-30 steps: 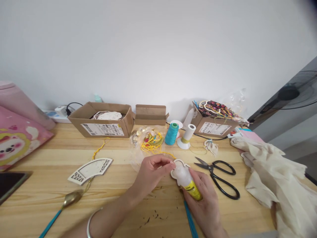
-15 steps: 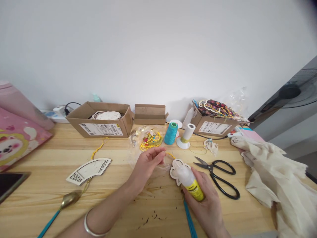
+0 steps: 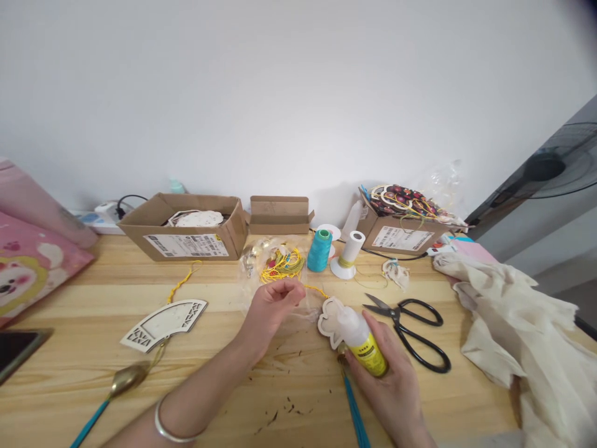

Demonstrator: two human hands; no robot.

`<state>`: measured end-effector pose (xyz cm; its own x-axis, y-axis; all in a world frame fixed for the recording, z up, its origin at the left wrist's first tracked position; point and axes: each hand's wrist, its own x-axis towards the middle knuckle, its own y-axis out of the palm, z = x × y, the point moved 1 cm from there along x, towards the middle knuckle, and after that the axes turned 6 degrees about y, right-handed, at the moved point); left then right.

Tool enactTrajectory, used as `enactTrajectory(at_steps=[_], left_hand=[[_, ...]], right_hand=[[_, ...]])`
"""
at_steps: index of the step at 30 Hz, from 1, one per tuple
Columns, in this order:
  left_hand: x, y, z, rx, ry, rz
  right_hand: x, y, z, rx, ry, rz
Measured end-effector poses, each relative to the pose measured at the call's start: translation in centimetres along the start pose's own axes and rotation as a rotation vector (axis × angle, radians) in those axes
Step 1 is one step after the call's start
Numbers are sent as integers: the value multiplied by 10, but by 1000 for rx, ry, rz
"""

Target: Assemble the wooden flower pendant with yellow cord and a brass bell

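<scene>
Pale wooden worktop (image 3: 461, 398) under yellow-labelled bottle (image 3: 366, 348). Crumpled cream cloth (image 3: 508, 323) far right of bottle. Open cardboard box (image 3: 186, 244), white pieces (image 3: 200, 218) inside, behind and left of bottle. Right hand (image 3: 392, 379): fingers wrapped around bottle, tilted. Left hand (image 3: 275, 308), left of bottle: fingers pinched narrow; cannot tell if holding anything. Black-handled scissors (image 3: 396, 316) just right of bottle. White scalloped plaque (image 3: 328, 317) at bottle's upper left, partly overlapped by it.

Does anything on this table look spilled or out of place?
Yes: dark flecks or stains, I can't tell which, dot the wooden table between the left forearm and the teal tassel, standing out against otherwise pale wood.
</scene>
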<state>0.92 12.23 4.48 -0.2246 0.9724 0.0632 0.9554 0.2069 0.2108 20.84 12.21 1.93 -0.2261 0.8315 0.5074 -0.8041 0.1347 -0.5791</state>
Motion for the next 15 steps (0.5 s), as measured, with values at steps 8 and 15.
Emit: enactTrajectory(at_steps=[8,15], left_hand=[[0,0,1,-95,86,15],[-6,5,-9,78,29,23]], right_hand=[[0,1,0,-7,16,9],[1,1,1,-15,8,9]])
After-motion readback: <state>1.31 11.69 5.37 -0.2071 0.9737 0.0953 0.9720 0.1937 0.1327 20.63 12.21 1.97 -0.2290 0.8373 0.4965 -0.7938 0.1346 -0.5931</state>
